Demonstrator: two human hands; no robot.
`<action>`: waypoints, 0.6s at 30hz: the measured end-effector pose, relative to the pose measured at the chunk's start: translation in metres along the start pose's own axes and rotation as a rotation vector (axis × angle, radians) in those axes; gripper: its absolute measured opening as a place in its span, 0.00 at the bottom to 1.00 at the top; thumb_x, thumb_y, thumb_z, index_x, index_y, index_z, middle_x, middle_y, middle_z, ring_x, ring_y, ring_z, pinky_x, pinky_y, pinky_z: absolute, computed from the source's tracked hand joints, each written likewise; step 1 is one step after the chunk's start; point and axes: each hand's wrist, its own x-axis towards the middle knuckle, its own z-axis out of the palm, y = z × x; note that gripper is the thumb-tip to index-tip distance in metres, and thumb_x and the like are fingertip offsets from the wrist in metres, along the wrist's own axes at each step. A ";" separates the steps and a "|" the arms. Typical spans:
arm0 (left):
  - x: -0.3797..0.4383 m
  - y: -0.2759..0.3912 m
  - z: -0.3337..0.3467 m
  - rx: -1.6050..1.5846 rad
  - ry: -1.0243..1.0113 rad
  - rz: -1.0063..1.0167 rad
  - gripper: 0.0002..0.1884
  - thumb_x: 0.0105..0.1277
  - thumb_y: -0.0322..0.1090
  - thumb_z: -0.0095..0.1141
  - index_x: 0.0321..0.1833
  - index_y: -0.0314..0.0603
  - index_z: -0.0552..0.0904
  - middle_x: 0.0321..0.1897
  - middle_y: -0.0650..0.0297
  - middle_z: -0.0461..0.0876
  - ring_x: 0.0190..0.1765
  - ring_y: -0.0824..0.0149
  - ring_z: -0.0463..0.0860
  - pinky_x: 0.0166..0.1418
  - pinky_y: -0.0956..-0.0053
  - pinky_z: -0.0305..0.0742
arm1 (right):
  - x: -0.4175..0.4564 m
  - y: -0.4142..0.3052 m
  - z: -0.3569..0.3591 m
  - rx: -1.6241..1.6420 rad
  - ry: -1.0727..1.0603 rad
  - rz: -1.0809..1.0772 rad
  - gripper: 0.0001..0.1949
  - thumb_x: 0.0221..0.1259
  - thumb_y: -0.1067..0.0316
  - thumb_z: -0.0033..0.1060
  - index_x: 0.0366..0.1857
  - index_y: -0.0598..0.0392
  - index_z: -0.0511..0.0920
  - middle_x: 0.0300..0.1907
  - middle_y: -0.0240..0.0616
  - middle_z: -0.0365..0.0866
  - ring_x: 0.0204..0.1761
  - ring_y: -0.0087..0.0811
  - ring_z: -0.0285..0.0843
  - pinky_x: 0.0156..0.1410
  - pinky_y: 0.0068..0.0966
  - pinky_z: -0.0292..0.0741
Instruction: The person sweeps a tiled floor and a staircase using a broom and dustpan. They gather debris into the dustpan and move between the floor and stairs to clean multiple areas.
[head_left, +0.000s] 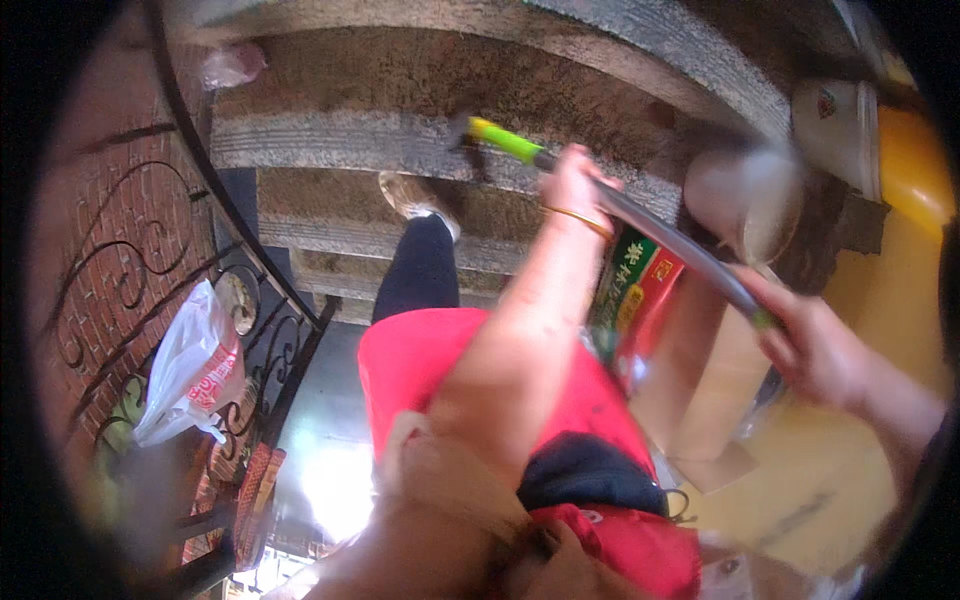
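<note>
Both my hands grip a grey pole (675, 232) with a bright green and yellow section at its far end. My left hand (576, 184), with a gold-coloured bangle at the wrist, closes around it just behind the green section. Nearer its other end, my right hand (814, 341) is wrapped round the pole and blurred. The pole slants across the concrete stairs (337, 142). A dark, blurred part (472, 154) shows beyond the yellow tip, against a step edge; its kind cannot be told.
One shoe (409, 193) stands on a step. A black wrought-iron railing (225, 202) runs down the left, with a white plastic bag (191, 367) hanging by it. To the right are a white bucket (832, 135), a cardboard box (712, 375) and a green and red printed package (637, 292).
</note>
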 end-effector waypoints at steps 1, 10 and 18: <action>0.003 0.031 -0.005 0.045 0.012 0.092 0.10 0.58 0.33 0.52 0.43 0.44 0.73 0.18 0.68 0.67 0.21 0.67 0.72 0.30 0.64 0.78 | 0.007 -0.010 0.003 0.051 -0.040 -0.089 0.28 0.62 0.74 0.47 0.69 0.56 0.58 0.41 0.53 0.78 0.41 0.39 0.79 0.51 0.29 0.73; 0.031 -0.037 -0.032 0.263 -0.122 -0.076 0.05 0.61 0.35 0.55 0.35 0.45 0.75 0.17 0.68 0.72 0.20 0.63 0.76 0.26 0.65 0.78 | -0.034 0.082 0.032 0.744 -0.136 0.063 0.32 0.60 0.78 0.44 0.71 0.50 0.55 0.38 0.36 0.76 0.30 0.23 0.73 0.36 0.19 0.74; 0.006 -0.222 0.028 0.311 -0.052 -0.353 0.09 0.58 0.39 0.57 0.28 0.45 0.73 0.18 0.63 0.75 0.18 0.64 0.77 0.17 0.70 0.73 | -0.084 0.230 0.056 0.797 0.312 0.308 0.23 0.63 0.77 0.46 0.64 0.52 0.67 0.39 0.34 0.79 0.25 0.15 0.71 0.20 0.12 0.65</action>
